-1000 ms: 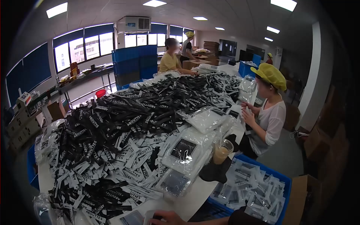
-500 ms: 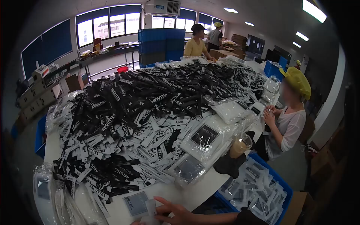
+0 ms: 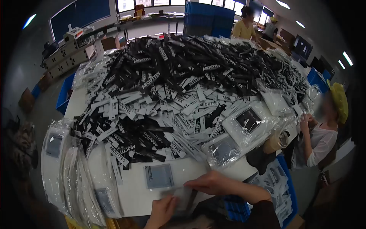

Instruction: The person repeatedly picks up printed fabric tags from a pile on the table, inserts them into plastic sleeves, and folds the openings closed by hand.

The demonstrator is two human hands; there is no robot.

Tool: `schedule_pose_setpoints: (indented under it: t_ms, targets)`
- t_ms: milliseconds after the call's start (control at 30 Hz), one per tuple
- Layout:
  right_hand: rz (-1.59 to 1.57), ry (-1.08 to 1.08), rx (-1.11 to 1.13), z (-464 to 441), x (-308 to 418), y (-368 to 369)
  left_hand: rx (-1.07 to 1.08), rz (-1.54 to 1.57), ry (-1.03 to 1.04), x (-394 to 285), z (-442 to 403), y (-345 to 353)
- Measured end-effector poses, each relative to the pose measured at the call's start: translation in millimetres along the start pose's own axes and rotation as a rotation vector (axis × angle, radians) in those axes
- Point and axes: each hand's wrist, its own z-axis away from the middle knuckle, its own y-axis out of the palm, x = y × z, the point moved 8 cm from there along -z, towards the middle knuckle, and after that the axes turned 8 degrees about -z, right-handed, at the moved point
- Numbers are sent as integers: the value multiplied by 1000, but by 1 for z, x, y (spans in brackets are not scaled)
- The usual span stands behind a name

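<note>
Blurred translucent pouch [image 3: 184, 196] lies between hands, at near edge of bench [image 3: 132, 200]; long axis unclear. Left hand [image 3: 163, 210] pinches its left side; right hand [image 3: 212, 183] meets upper edge, grip unclear. Grey printed packet [image 3: 159, 176] flat, just beyond left hand.

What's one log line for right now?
left hand: pinching translucent item, blurred | right hand: at its edge | table: printed grey pouch flat, strip pile beyond

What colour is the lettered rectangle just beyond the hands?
The lettered rectangle is greyish blue with dark print, best seen in the head view.
</note>
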Motion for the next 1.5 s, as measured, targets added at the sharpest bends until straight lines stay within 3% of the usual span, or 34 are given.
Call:
schedule_pose_setpoints:
  t_ms: [67,133,200,233,300,333,433,500,533,600,667,700,833,900,967,1067,1133,1167,1200,1267,1300,1333,1400,1467,1500]
  targets:
    - [-166,129,206,-6,-9,12,50,0,7,-6,-9,-9]
    - [-387,238,262,-8,-21,19,97,-9,4,-4,-7,-9]
    - [-343,300,485,-6,-27,35,134,-11,24,-6,-9,-6]
    - [-357,306,479,-10,-30,41,152,-41,30,-9,-10,-3]
    - [27,347,746,-4,-48,67,183,-74,35,-12,-9,4]
    - [21,353,736,-1,-51,68,201,-32,38,-15,-10,7]
    - [-146,412,663,9,-50,67,172,6,23,-12,-13,1]
    - [-852,424,29,15,-42,41,140,12,23,-6,-14,-3]
    - [-836,434,-10,24,-44,45,88,135,-7,-3,-14,-3]
    - [-431,121,24,29,-24,49,95,285,-11,-2,-17,6]
    - [-341,62,-108,36,-18,39,130,16,263,-27,-19,13]
    - [-270,-24,-181,43,-10,31,-55,-59,158,-35,-18,9]
    - [-73,18,-290,75,-13,11,71,-24,64,-42,-27,37]
    - [-172,191,-206,97,-22,-6,116,37,126,-52,-33,41]
    - [-123,555,-7,137,-39,-30,113,87,160,-58,-38,37]
    - [493,1139,296,200,-74,-62,7,31,106,-31,-40,16]
    - [616,1121,386,185,-71,-62,-82,-34,28,-1,-43,5]
    - [730,1128,456,182,-71,-63,-130,-183,182,-3,-43,3]
    - [657,835,382,160,-66,-54,-174,-337,332,-6,-40,5]
    - [238,550,163,86,-33,-54,-113,-442,291,6,-37,14]
    - [324,493,113,54,-33,-59,-28,-536,271,14,-37,24]
    - [406,433,59,23,-33,-62,-144,-549,330,23,-31,24]
    - [399,133,-197,-32,-50,-72,-163,-526,297,33,-29,23]
    - [454,51,-424,-69,-91,-71,-183,-500,268,37,-27,20]
    - [443,34,-414,-82,-107,-68,-185,-477,278,35,-27,19]
